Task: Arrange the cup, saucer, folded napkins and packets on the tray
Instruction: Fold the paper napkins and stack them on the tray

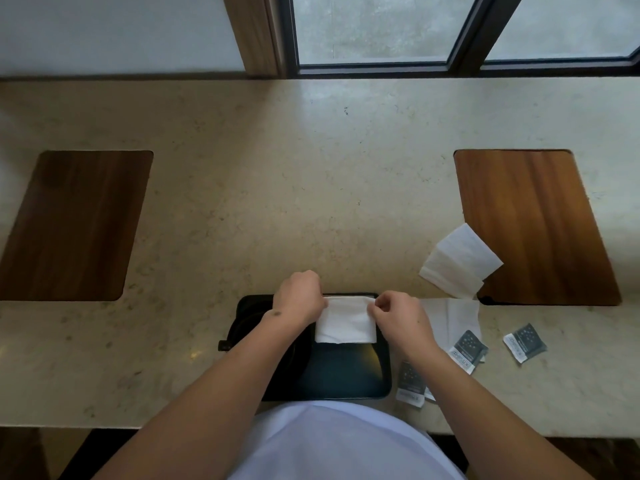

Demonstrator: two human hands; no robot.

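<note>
A black tray lies at the near edge of the stone counter. Over its far half I hold a white folded napkin: my left hand pinches its top left corner and my right hand pinches its top right corner. A dark round saucer sits on the tray's left part, mostly hidden under my left forearm; I cannot make out the cup. Another flat napkin lies right of the tray. Three grey packets rest to the right: one, one and one.
A loose stack of white napkins lies at the right, overlapping a wooden inlay. A second wooden inlay is at the left. A window runs behind the counter.
</note>
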